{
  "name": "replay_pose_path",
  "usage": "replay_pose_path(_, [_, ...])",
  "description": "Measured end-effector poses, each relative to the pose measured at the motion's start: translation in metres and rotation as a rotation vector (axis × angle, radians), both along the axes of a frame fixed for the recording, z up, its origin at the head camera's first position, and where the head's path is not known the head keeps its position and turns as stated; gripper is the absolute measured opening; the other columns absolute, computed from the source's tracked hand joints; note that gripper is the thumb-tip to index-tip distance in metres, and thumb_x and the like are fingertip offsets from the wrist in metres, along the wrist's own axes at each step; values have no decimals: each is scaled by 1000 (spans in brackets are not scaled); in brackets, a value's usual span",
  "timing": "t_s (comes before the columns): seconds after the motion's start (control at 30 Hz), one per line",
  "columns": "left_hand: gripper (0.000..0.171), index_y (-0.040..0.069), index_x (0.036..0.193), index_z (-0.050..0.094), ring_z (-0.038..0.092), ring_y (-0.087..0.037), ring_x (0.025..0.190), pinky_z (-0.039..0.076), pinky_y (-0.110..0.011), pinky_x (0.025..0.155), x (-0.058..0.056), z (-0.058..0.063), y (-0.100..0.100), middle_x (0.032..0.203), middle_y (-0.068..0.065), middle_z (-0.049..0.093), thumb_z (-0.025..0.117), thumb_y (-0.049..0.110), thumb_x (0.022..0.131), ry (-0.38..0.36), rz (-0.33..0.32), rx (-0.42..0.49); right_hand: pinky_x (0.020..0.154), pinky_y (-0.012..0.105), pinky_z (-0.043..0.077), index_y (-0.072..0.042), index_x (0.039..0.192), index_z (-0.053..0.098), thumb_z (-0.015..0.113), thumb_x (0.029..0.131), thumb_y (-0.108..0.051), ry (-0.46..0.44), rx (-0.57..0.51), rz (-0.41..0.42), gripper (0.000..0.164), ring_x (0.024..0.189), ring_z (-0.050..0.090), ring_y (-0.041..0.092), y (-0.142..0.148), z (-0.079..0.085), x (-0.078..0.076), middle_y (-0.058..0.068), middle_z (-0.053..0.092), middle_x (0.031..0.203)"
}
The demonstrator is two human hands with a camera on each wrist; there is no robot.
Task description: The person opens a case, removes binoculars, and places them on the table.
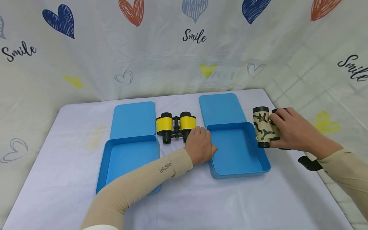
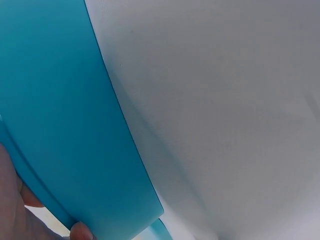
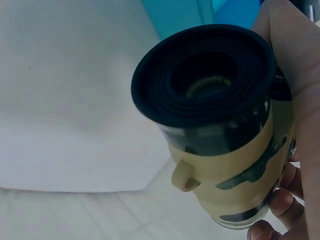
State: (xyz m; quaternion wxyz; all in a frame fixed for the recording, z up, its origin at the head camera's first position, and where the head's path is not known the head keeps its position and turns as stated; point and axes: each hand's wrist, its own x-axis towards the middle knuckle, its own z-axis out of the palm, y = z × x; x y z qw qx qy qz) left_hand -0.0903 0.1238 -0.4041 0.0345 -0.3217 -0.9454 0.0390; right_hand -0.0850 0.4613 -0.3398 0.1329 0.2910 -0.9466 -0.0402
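My right hand [image 1: 296, 129] grips camouflage-patterned binoculars [image 1: 262, 127] at the right edge of the right blue box [image 1: 238, 176]. In the right wrist view the black eyecup of the binoculars [image 3: 225, 167] faces the camera, with fingertips [image 3: 285, 205] round the far barrel. My left hand [image 1: 201, 145] holds the right box by its left rim. The left wrist view shows the box's blue outer wall [image 2: 65, 125] close up, with a fingertip [image 2: 81, 232] at its edge. Yellow-and-black binoculars [image 1: 187, 122] stand just beyond my left hand.
A second blue box [image 1: 99, 172] lies open on the left, partly behind my left sleeve [image 1: 143, 179]. Both boxes have flat lids [image 1: 133, 119] laid back behind them. A white cloth [image 1: 215, 204] covers the table, and a printed curtain [image 1: 161, 54] hangs behind.
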Motion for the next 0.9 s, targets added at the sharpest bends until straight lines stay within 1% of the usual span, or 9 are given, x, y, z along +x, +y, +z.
replay_pose_path(0.1, [36,11,92,58,44,-19,78,41,-29,71,0,0,0,83,-3,57,46,42,104,2,0,3,76,46,40,2,113,59,89,50,-38,4,-5,-13,80,92,48,37,6,-1,-2,20,56,103])
replay_pose_path(0.27, [35,11,92,58,44,-19,78,40,-29,71,0,0,-1,83,-4,57,46,41,103,-1,3,1,76,48,42,2,115,58,89,52,-37,-13,6,-57,80,95,49,40,17,-2,-4,20,57,104])
replay_pose_path(0.33, [35,11,92,58,44,-19,79,40,-29,71,0,0,0,84,-4,57,46,41,103,-5,6,-2,77,49,42,2,115,59,89,52,-36,-20,6,-63,80,95,49,41,21,-4,-4,20,56,104])
replay_pose_path(0.5, [35,11,93,58,45,-20,80,40,-29,71,-1,0,0,85,-4,57,46,42,103,-3,9,1,77,50,43,2,115,59,89,52,-36,-20,16,-62,80,95,50,42,29,-8,-5,21,57,104])
replay_pose_path(0.67, [34,11,91,58,45,-19,79,38,-28,69,-2,-2,0,84,-3,57,47,41,102,4,7,11,78,51,44,2,115,59,89,51,-38,-20,28,-55,81,94,51,43,36,-14,-7,21,57,104])
replay_pose_path(0.9, [32,11,91,57,45,-19,79,38,-28,69,-3,-4,1,83,-3,56,48,40,102,-5,13,23,77,50,42,1,115,59,91,50,-38,-28,27,-49,82,93,51,42,47,-23,-8,20,57,104])
